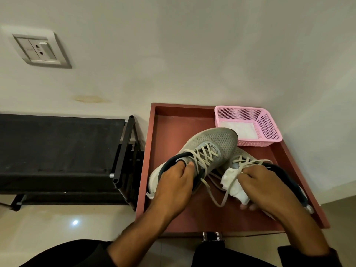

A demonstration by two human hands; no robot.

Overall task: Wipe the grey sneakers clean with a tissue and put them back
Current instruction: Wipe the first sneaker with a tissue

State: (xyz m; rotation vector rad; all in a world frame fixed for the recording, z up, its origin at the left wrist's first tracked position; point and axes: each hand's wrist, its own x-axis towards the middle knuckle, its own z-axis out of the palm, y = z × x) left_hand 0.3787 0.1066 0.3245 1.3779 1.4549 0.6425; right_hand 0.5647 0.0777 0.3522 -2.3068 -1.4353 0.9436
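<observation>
Two grey mesh sneakers with pale laces are over the red-brown tray table (pixel 173 132). My left hand (pixel 176 182) grips the left sneaker (pixel 210 145) by its tongue and collar, toe pointing away. My right hand (pixel 269 187) holds the second sneaker (pixel 242 153) at its dark collar and also holds a crumpled white tissue (pixel 231 182) against its side. That second sneaker is mostly hidden behind the first sneaker and my hand. Loose laces hang below.
A pink plastic basket (pixel 267 124) with a white tissue sheet inside sits at the tray's far right corner. A black shoe rack (pixel 61 149) stands to the left. A wall with a socket plate (pixel 38 49) is behind. My dark-clothed knees are at the bottom.
</observation>
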